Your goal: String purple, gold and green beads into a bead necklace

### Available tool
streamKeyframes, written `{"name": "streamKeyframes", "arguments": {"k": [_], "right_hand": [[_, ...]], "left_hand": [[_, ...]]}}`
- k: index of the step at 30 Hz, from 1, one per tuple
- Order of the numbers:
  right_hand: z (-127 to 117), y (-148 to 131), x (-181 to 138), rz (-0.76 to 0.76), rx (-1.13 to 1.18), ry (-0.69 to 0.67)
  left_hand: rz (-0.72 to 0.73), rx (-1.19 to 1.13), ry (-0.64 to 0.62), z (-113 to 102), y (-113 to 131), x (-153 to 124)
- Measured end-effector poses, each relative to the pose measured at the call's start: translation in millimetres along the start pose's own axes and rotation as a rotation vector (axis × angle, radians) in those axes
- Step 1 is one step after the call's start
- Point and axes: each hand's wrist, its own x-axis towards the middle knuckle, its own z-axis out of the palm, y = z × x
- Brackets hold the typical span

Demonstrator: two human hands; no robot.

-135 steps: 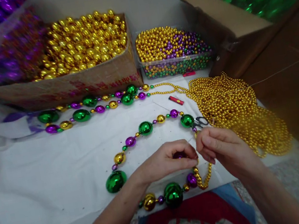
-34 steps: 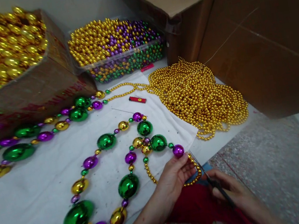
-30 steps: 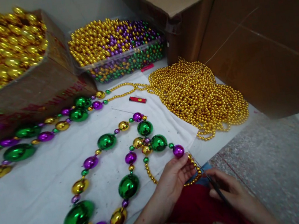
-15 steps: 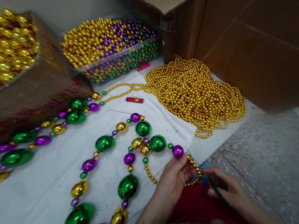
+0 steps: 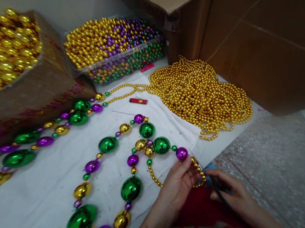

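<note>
My left hand (image 5: 178, 178) is closed on a bead necklace, its fingertips just below a shiny purple bead (image 5: 181, 153). From that hand a short run of small gold beads (image 5: 201, 174) curves down toward my lap. The rest of the necklace, with large green beads (image 5: 131, 188), purple beads and gold beads, lies in a loop on the white cloth. My right hand (image 5: 227, 185) grips dark-handled scissors (image 5: 217, 187), whose thin blades point up beside the gold beads and my left fingertips. Whether the blades touch the string, I cannot tell.
A gold bead heap (image 5: 196, 94) lies at the cloth's right edge, joined to another necklace (image 5: 18, 158). Behind stand a box of gold beads (image 5: 58, 64), a clear bin (image 5: 118, 53) of mixed beads and a large carton (image 5: 260, 40). A red lighter (image 5: 138, 101) rests on the cloth.
The whole view has shifted very slightly. Both hands keep almost the same pose, with the necklace and scissors still held.
</note>
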Motion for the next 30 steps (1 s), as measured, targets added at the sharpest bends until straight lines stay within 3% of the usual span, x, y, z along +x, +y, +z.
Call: {"name": "streamKeyframes", "arguments": {"k": [12,20,25,30], "right_hand": [[3,11,-5,-0.023,0.013,0.041],[-9,2,2,-0.076,0.084,0.283],[-20,-26,47,-0.220,-0.321,0.195],[2,-52,92,-0.427,-0.895,0.110]], "left_hand": [[0.020,-0.039,-0.037,-4,-3,0],[0.011,-0.056,-0.042,-5,0,-3],[0.030,-0.030,-0.068,-12,6,-8],[0.109,0.005,-0.053,-22,14,-19]]}}
